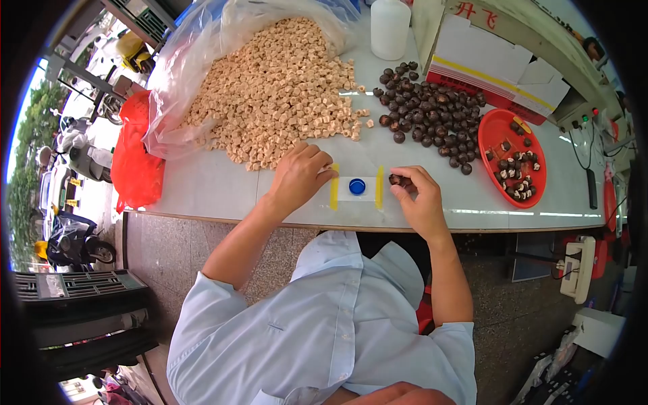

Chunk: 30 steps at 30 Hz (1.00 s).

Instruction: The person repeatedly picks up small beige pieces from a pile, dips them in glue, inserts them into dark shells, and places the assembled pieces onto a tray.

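In the head view my right hand (422, 197) pinches a dark brown round ball (397, 180) between thumb and fingers, just right of a taped white card (371, 192). On that card sits a small round blue cup-like piece (357, 186). My left hand (300, 177) is at the card's left side, by the front of a heap of small beige block-like pieces (270, 88). Its fingers are curled with thumb and forefinger close together; whatever lies between them is too small to make out. Yellow tape strips (334, 189) run along both card sides.
Loose dark balls (439, 118) are piled at the back right. A red plate (483, 138) holds dark balls, several with white bits. Behind stand a white bottle (389, 30) and a cardboard box (499, 57). Clear plastic (175, 94) surrounds the heap; a red bag (138, 152) hangs left.
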Motion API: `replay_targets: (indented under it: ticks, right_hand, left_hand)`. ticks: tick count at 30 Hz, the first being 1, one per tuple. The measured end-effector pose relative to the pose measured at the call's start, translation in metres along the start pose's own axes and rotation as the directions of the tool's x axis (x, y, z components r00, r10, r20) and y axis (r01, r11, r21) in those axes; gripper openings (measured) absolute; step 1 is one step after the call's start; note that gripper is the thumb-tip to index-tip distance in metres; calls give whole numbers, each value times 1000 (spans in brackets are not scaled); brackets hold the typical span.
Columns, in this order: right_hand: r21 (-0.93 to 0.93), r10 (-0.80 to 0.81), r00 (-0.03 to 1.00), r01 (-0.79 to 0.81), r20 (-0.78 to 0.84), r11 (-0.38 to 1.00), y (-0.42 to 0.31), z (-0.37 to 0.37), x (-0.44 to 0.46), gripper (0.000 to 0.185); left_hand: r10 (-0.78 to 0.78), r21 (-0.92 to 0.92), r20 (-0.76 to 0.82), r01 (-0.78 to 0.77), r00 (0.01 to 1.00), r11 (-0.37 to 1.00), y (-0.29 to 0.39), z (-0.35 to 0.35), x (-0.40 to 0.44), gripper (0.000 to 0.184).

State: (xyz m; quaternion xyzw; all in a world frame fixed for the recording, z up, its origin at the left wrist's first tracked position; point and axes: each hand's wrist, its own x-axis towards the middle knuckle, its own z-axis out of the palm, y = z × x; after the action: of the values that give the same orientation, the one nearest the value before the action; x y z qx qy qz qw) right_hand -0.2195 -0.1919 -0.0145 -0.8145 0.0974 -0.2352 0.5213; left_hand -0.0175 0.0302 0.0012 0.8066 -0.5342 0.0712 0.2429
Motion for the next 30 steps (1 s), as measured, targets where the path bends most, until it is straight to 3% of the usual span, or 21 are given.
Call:
replay_targets:
  ticks: [9, 12, 16, 20, 30]
  right_hand:
    - [134, 63, 998, -65, 20, 989, -1, 6, -9, 35]
    - [158, 28, 999, -32, 27, 987, 1, 9, -9, 35]
    - [182, 56, 997, -64, 46, 981, 1, 12, -10, 34]
    - [352, 220, 973, -231, 72, 907, 8, 17, -14, 32]
    - [260, 116, 992, -127, 56, 957, 7, 13, -13, 30]
  left_hand:
    - [3, -75, 31, -1, 1000, 997, 4, -10, -7, 11]
    - [-11, -27, -64, 9, 998, 1000, 13, -16, -6, 14]
    - [-193, 6, 4, 193, 981, 981, 18, -15, -12, 18]
    - [-164, 27, -30, 165, 986, 986, 12, 4, -13, 16]
    - [-28, -19, -4, 28, 1000, 999, 10, 5, 5, 16]
